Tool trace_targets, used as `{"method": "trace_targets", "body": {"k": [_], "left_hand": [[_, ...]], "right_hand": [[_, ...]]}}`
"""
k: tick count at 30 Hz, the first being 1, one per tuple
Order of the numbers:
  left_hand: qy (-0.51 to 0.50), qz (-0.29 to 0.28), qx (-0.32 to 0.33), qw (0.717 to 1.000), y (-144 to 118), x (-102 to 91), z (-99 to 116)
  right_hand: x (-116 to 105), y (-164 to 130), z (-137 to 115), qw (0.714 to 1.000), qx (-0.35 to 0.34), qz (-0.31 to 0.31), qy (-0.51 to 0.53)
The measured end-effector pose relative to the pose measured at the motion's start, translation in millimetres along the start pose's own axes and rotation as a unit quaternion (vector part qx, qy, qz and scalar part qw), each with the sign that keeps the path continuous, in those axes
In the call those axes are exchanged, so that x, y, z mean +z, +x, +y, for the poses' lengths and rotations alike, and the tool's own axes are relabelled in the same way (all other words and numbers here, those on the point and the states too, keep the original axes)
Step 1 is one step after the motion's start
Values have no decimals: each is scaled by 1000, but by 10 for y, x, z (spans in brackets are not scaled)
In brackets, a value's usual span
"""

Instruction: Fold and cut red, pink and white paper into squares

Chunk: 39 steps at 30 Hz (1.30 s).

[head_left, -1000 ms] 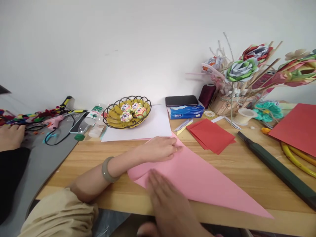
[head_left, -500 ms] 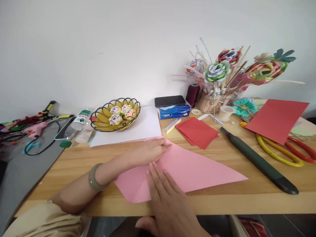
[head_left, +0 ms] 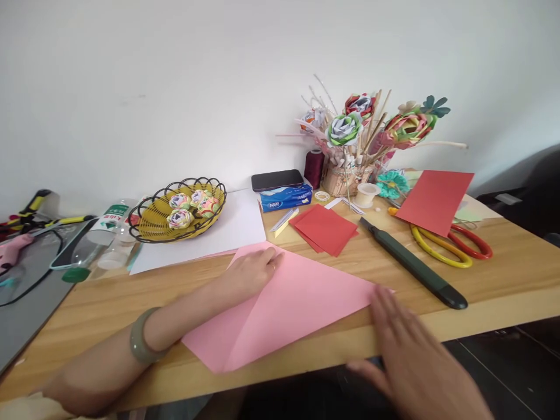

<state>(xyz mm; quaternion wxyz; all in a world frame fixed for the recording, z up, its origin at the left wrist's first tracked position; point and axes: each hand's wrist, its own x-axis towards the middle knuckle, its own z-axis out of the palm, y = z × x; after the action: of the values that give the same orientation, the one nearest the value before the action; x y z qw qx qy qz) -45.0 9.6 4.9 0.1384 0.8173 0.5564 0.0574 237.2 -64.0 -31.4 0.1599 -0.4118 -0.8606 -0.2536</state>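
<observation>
A folded sheet of pink paper (head_left: 297, 297) lies on the wooden table, with a crease running from its upper part down to the near edge. My left hand (head_left: 256, 269), wearing a ring and a bangle, rests on the sheet's upper part. Its fingers are bent and closed against the paper; their tips are partly hidden. At the right-hand corner of the sheet, my right hand (head_left: 411, 344) is stretched out flat, fingers straight and thumb apart, with its fingertips over the corner.
Beyond the pink sheet lie red paper squares (head_left: 326, 228). A dark green paper knife (head_left: 413, 262) and scissors (head_left: 441, 248) under red paper (head_left: 437, 201) are on the right. Paper flowers fill a basket (head_left: 175, 210) and a wooden pot (head_left: 345, 178). Plastic bottles (head_left: 102, 236) lie left.
My right hand has slid right, from the paper's middle to its right corner. My left hand stays at the paper's upper part. The whole view has turned somewhat to the right.
</observation>
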Motion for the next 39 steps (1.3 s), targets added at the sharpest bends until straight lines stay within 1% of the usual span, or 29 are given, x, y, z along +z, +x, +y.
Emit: {"method": "trace_targets", "body": {"k": [2,3,5,7,8,9,11,13,15,17,20,22,26,28,30,31,32,33,34,35,36,37,38,39], "left_hand": [[-25,-1,-14,1000,-7,-45,35],[-37,-2,-21,999,-8,-64,54],[-54,-6,-34,998,-7,-91,90],[-65,-10,-46,997,-1,-98,115],[-68,-12,-55,996,3,-93,121],[-70,-14,-67,995,6,-83,123],[-65,-16,-88,994,11,-55,113],[-55,-19,-93,994,10,-34,97],[-53,-21,-87,995,6,-34,88],[-61,-25,-87,994,3,-53,96],[-73,-31,-108,991,-2,-74,120],[-69,-29,-112,991,-9,-55,117],[-39,-9,-73,997,-18,-14,21],[-8,-8,-23,1000,-6,-60,-36],[49,5,34,998,17,-156,-34],[82,18,57,995,28,-207,8],[105,35,61,992,34,-247,86],[116,52,56,990,33,-269,201],[123,61,65,988,22,-263,352],[124,62,92,986,3,-226,531],[124,53,161,978,-23,-156,726],[150,60,272,949,-52,-58,925],[183,95,320,925,-78,61,1112],[217,134,334,907,-99,191,1277]], "right_hand": [[-17,-139,227,1000,-1,-10,-10],[-33,-172,298,1000,7,-10,-8],[-71,-147,320,999,36,-4,2],[-99,-12,181,998,52,13,17],[-102,81,66,999,39,16,34],[-96,177,-62,998,9,30,58],[-64,338,-294,992,-55,1,114],[-18,400,-398,987,-82,-8,135],[19,335,-325,989,-78,-23,125],[40,178,-115,994,-52,-29,94],[51,-70,232,998,-30,-36,52],[59,-164,363,998,-19,-39,38],[91,-194,389,999,-1,-29,24],[113,-192,374,1000,5,-22,20],[136,-199,370,1000,4,-15,22],[148,-204,369,1000,2,-12,26],[158,-209,366,1000,3,-9,29],[167,-213,359,999,6,-6,33],[173,-216,348,999,11,-1,39],[176,-218,333,999,24,4,49],[176,-220,315,997,41,9,63],[173,-222,299,995,59,15,78],[167,-224,284,993,74,19,94],[161,-227,275,990,86,22,107]]}}
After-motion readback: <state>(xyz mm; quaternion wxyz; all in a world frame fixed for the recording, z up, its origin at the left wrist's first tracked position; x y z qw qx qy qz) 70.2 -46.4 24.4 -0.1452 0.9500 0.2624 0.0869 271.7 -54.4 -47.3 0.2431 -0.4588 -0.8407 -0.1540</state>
